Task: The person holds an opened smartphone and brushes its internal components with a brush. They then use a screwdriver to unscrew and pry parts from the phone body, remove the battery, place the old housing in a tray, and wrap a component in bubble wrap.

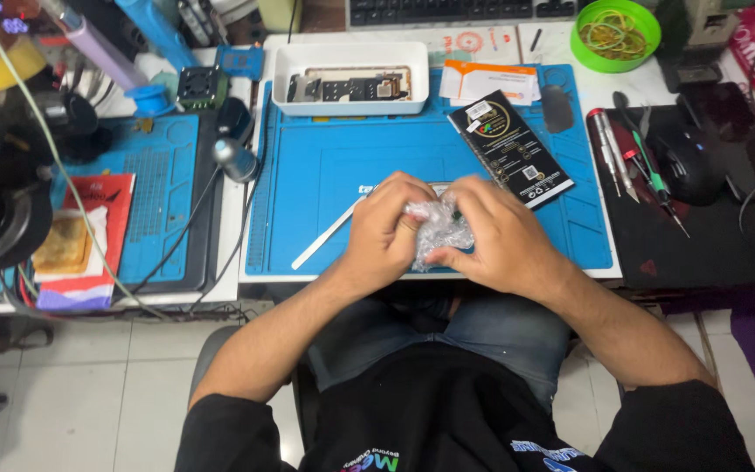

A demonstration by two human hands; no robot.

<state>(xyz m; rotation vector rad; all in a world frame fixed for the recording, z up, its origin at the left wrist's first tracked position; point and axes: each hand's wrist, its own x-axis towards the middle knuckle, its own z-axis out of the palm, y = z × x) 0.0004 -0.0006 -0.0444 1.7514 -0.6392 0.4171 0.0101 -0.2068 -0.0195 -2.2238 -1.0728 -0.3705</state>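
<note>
Between both hands sits a crinkly clear plastic wrap (437,229); the left hand (386,229) and right hand (500,234) pinch it tight from each side, equally near.

Contents of crinkled plastic wrap (437,229) behind fingers (395,205)

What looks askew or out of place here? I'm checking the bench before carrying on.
Little stands out. The black packet lies tilted on the blue mat, and a white strip lies slantwise beside the left hand. Both hands grip crumpled bubble wrap; the right hand covers part of it.
</note>
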